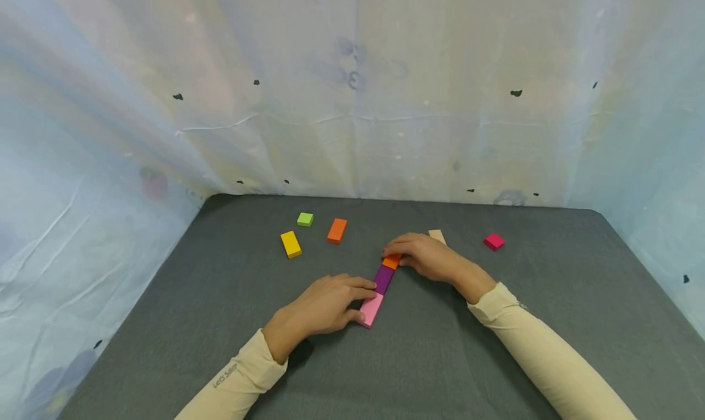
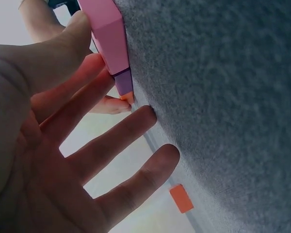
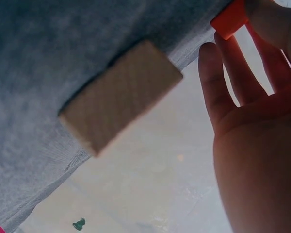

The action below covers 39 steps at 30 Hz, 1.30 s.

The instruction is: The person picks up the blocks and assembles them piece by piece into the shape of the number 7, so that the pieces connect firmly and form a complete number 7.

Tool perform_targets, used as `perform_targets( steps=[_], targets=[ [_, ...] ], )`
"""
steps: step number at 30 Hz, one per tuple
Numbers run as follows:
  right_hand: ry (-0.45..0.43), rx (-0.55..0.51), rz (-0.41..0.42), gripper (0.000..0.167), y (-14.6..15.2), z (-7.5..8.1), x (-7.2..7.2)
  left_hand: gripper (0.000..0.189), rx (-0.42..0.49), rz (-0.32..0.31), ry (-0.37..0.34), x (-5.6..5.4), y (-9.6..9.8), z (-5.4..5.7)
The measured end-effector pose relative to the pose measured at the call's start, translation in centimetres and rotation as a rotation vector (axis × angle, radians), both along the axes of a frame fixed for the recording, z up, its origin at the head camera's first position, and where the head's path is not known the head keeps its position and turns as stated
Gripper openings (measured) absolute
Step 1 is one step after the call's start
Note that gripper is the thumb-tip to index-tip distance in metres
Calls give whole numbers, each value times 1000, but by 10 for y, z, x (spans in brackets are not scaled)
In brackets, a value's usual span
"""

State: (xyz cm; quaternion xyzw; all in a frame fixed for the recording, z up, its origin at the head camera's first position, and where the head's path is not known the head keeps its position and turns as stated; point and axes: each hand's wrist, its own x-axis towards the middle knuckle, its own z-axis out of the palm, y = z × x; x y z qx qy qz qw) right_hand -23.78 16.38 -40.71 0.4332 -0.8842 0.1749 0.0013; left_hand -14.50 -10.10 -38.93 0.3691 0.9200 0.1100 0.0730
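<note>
A pink block [image 1: 371,310], a purple block [image 1: 384,278] and an orange block [image 1: 392,261] lie end to end in one slanted row. My left hand [image 1: 329,303] rests along the row's left side, its thumb and fingertips touching the pink block and reaching the purple one. The left wrist view shows the other fingers [image 2: 136,179] spread and straight. At the far end, my right hand [image 1: 426,255] pinches the orange block between thumb and fingers, hiding part of it. A beige wooden block [image 3: 121,97] lies just beyond the right hand.
Toward the back left lie a yellow block [image 1: 290,244], a small green block [image 1: 305,219] and another orange block [image 1: 337,230]. A red block [image 1: 494,242] lies on the right. The grey cloth-covered table [image 1: 165,303] meets pale curtains [image 1: 352,132] behind and at both sides.
</note>
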Motion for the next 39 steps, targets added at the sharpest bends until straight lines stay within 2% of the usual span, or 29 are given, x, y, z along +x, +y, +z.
perform_targets(
  steps=[16, 23, 30, 39],
  targets=[
    [5, -1, -4, 35, 1, -3, 1, 49, 6, -9, -21, -2, -3, -3],
    [17, -4, -8, 36, 1, -1, 2, 49, 32, -9, -15, -2, -3, -2],
    [-15, -6, -18, 36, 2, 0, 4, 49, 20, -16, -15, -1, -1, 0],
    [-8, -11, 3, 36, 0, 1, 4, 49, 28, -13, -2, 0, -2, -1]
  ],
)
